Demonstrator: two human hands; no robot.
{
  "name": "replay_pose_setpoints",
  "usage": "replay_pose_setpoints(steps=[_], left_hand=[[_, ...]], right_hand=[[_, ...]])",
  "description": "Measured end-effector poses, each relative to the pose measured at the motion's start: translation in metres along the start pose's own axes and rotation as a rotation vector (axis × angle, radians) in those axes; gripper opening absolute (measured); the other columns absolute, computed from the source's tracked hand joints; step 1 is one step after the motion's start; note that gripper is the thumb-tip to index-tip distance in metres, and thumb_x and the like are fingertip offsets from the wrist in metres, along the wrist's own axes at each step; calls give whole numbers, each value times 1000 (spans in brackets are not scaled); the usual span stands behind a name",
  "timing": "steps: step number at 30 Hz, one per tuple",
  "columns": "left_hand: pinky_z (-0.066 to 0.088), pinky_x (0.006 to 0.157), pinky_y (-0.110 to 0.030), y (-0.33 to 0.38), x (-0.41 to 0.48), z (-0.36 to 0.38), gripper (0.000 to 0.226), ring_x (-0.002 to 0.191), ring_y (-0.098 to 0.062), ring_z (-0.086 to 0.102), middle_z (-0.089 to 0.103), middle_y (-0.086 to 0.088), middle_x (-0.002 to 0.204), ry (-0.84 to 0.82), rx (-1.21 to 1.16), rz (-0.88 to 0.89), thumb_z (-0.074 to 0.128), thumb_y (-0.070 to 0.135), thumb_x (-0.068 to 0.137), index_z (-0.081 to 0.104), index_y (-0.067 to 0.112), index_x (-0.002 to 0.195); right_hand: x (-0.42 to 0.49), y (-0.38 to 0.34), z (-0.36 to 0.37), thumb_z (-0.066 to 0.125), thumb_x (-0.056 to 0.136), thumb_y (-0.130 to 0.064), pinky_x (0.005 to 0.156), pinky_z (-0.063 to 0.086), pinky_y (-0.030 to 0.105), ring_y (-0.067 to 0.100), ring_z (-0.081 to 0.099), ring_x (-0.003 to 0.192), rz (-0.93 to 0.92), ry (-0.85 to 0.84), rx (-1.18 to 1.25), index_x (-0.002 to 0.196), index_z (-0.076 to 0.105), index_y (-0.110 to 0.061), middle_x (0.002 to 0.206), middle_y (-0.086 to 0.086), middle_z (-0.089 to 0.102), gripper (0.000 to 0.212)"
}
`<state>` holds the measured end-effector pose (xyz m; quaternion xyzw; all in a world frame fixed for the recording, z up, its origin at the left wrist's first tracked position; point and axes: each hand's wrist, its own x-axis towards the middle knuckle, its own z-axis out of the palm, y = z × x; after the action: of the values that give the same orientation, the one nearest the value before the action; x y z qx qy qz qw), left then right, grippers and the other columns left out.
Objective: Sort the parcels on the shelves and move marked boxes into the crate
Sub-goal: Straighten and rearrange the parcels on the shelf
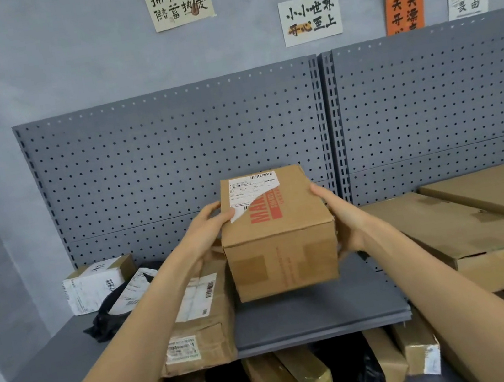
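Head view looks down on a grey metal shelf backed by perforated panels. At the centre of the frame a cardboard box is held up above the shelf, gripped from both sides: the left hand presses its left face with the thumb lying over the top edge, and the right hand is clamped against its right face. On top of the box a white shipping label is partly peeled, showing red print beneath it.

Lower left of the box, a long crumpled carton with white labels lies on the shelf, partly hidden by the left forearm. Further left sit a black plastic parcel and a small box wrapped in white. At the right of the frame, flat cardboard boxes lie stacked on the neighbouring shelf. Along the bottom, more parcels crowd a lower level. Handwritten paper signs hang on the wall in the upper part of the frame.
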<state>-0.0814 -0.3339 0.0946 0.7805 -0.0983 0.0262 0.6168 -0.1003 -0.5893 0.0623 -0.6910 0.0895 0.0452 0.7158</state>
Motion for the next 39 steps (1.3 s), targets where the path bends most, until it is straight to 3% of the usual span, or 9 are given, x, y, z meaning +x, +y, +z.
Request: replay_pose_setpoints(steps=[5, 10, 14, 19, 22, 26, 28, 34, 39], left_hand=[[52, 50, -27, -11, 22, -2, 40, 84, -17, 65, 65, 7, 97, -31, 79, -68, 58, 32, 93, 55, 24, 132], [51, 48, -27, -31, 36, -2, 10, 67, -17, 64, 69, 0, 86, -33, 72, -163, 56, 24, 95, 60, 21, 104], [50, 40, -23, -41, 40, -5, 6, 55, -18, 60, 66, -6, 75, 2, 41, -237, 59, 21, 95, 60, 19, 89], [51, 52, -29, -42, 44, -5, 5, 63, -22, 62, 67, -8, 79, 20, 43, -272, 60, 21, 94, 60, 20, 89], [50, 55, -29, -42, 44, -4, 10, 62, -22, 60, 67, -10, 81, 28, 50, -293, 60, 22, 93, 61, 17, 101], [42, 73, -29, -25, 53, -4, 50, 95, -23, 58, 60, -13, 126, 98, 153, -176, 64, 16, 90, 47, 8, 137], [39, 84, -31, -3, 56, 3, 53, 113, -23, 53, 54, -10, 136, 173, 135, -87, 62, 18, 91, 45, 9, 140], [40, 84, -26, 58, 30, 103, 28, 98, -13, 51, 59, 2, 118, -62, 106, 134, 59, 22, 93, 61, 15, 120], [49, 88, -38, 50, 2, 211, 36, 116, -27, 51, 55, -8, 125, -292, 0, -129, 61, 32, 93, 54, 12, 122]], right_hand=[[25, 7, 0, 45, 73, -83, 86, 44, 55, 21, 55, 43, 39, 31, 17, 57, 64, -23, 44, 0, 56, 64], [42, 12, 13, 53, 75, -77, 60, 49, 37, 23, 56, 59, 96, -8, -26, 93, 62, -19, 71, 5, 60, 61], [54, 21, 25, 64, 76, -66, 81, 54, 43, 26, 67, 85, 133, -8, -26, 103, 65, -17, 89, 7, 71, 56], [55, 22, 26, 63, 79, -60, 53, 50, 29, 18, 65, 47, 138, 28, -61, 86, 60, -20, 53, 0, 65, 42], [50, 21, 28, 62, 80, -63, 52, 47, 29, 17, 62, 46, 130, 50, -67, 82, 58, -19, 50, -1, 63, 43], [29, 9, 15, 61, 81, -64, 96, 43, 47, 27, 54, 117, -1, 176, -223, 133, 51, -17, 129, 6, 57, 70], [8, -4, -3, 61, 84, -59, 107, 37, 48, 28, 44, 132, -97, 264, -325, 142, 44, -15, 148, 6, 43, 75], [-40, -22, -101, 64, 90, -36, 97, 39, 35, 27, 48, 127, -222, 500, -560, 130, 58, -9, 140, 8, 53, 49], [-65, 2, -183, 66, 88, -33, 90, 45, 33, 26, 56, 113, -159, 633, -705, 125, 63, -14, 122, 9, 63, 41]])
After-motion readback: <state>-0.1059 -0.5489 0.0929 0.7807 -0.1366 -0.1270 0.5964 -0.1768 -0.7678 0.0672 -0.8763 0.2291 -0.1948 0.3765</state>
